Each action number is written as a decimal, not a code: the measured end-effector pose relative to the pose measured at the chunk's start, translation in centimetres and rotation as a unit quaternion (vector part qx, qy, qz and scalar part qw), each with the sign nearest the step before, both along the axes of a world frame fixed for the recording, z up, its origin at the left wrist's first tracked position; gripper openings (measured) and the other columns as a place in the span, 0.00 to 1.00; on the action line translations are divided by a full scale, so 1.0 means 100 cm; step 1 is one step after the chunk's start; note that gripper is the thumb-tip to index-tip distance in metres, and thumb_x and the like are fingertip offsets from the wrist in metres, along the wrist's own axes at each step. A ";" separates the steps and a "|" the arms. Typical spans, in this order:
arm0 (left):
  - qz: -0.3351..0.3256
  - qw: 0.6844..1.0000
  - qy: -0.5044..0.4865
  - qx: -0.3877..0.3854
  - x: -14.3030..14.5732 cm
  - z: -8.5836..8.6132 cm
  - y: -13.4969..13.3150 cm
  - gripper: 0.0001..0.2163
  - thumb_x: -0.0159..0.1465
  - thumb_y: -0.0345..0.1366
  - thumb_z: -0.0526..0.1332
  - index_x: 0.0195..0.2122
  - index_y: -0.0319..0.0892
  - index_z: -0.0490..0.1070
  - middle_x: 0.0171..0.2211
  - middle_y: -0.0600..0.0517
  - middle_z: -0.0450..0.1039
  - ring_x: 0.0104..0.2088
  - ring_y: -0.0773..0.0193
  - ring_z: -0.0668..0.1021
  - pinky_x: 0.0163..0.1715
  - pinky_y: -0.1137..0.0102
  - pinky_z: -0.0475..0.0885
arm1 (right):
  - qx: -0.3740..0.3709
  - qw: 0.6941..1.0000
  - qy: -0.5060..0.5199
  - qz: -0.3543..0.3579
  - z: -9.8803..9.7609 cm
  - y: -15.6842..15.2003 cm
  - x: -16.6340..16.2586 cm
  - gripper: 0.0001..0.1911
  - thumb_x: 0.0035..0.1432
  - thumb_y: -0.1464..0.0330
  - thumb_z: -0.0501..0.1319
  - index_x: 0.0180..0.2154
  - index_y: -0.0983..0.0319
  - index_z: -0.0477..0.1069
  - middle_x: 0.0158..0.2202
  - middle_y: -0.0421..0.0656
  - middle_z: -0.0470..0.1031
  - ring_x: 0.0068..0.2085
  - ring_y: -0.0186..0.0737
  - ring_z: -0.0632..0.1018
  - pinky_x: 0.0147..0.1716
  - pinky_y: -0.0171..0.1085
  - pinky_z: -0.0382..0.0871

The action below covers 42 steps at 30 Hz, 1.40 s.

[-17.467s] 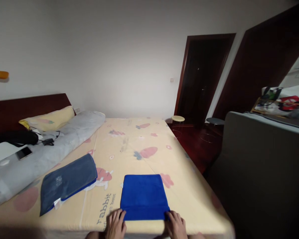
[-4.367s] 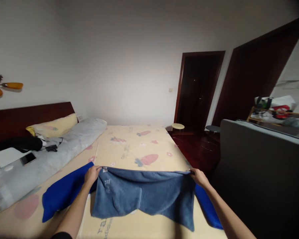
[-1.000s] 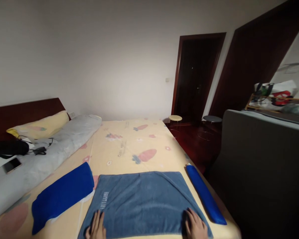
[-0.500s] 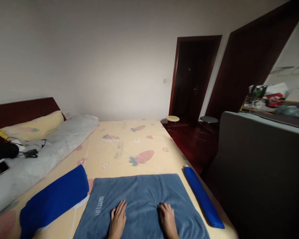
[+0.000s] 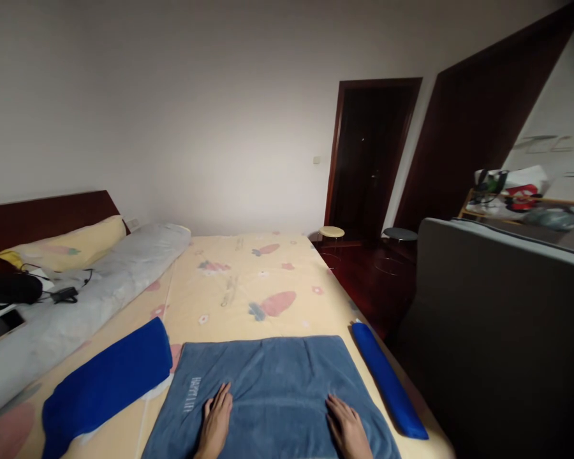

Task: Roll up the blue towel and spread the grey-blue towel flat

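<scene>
While your left hand (image 5: 215, 422) and right hand (image 5: 348, 430) lie open, palms flat on the grey-blue towel (image 5: 272, 395), it's spread under both; folded blue towel (image 5: 106, 382) left of left hand, rolled blue towel (image 5: 388, 381) right of right.

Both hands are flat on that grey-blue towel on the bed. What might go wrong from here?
The rolled blue towel lies right along the bed's edge; a nudge from the right hand could perhaps tip it off. The left hand and right hand press the grey-blue towel, where slight creases show and could get flattened in.
</scene>
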<state>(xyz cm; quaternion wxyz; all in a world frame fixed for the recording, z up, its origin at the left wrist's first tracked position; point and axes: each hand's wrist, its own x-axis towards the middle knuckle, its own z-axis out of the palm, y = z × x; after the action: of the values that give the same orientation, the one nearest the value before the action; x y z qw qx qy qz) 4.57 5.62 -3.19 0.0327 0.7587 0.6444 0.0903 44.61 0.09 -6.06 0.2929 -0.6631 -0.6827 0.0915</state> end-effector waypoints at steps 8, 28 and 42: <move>-0.007 0.999 0.034 0.035 -0.017 -0.007 -0.002 0.19 0.68 0.31 0.46 0.55 0.50 0.70 0.57 0.49 0.73 0.58 0.61 0.72 0.56 0.60 0.65 | -0.078 0.977 0.176 -0.088 0.027 -0.004 0.026 0.27 0.57 0.46 0.50 0.35 0.57 0.78 0.38 0.45 0.82 0.42 0.48 0.80 0.45 0.41 0.73; -0.066 0.996 0.003 -0.052 0.039 0.046 0.111 0.25 0.68 0.35 0.41 0.68 0.47 0.46 0.70 0.52 0.46 0.69 0.61 0.51 0.66 0.56 0.51 | -0.092 0.989 -0.048 0.102 0.057 0.152 -0.076 0.30 0.66 0.53 0.41 0.65 0.54 0.52 0.68 0.45 0.53 0.68 0.43 0.56 0.63 0.50 0.55; -0.016 0.996 0.020 -0.084 0.007 0.027 0.124 0.26 0.69 0.46 0.39 0.68 0.51 0.44 0.70 0.54 0.44 0.69 0.61 0.50 0.67 0.52 0.49 | -0.134 0.985 -0.110 0.017 0.045 0.155 -0.043 0.34 0.64 0.48 0.40 0.64 0.59 0.55 0.68 0.47 0.53 0.68 0.46 0.55 0.66 0.56 0.44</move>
<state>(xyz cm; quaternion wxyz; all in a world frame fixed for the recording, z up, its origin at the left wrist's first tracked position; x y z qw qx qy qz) 5.30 17.98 -0.46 0.0852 0.7649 0.6381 0.0198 40.28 15.56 -1.60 0.1231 -0.6904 -0.7038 0.1134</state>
